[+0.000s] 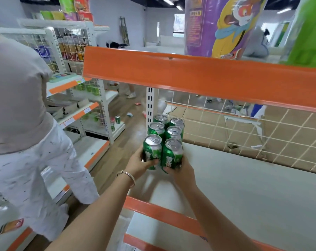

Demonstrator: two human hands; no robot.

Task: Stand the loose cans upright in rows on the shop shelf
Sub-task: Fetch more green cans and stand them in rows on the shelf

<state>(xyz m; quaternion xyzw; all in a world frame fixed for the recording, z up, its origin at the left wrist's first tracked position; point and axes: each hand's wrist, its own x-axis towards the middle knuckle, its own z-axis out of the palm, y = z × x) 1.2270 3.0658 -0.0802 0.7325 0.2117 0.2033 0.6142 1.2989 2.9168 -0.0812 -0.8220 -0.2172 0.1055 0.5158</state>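
Note:
Several green cans with silver tops stand upright in two rows at the left end of a white shelf [244, 182]. My left hand [138, 164] grips the front left can [152, 151]. The front right can [172, 154] is held by my right hand [182, 171]. Both front cans stand close behind the other cans [164, 128], which reach back toward the wire mesh back panel. My fingers hide the lower parts of the two front cans.
An orange shelf edge [198, 77] hangs just above the cans. A wire mesh panel [244, 129] closes the back. A person in white trousers [44, 171] stands to the left. More shelving [88, 113] and a loose green can [117, 119] lie beyond.

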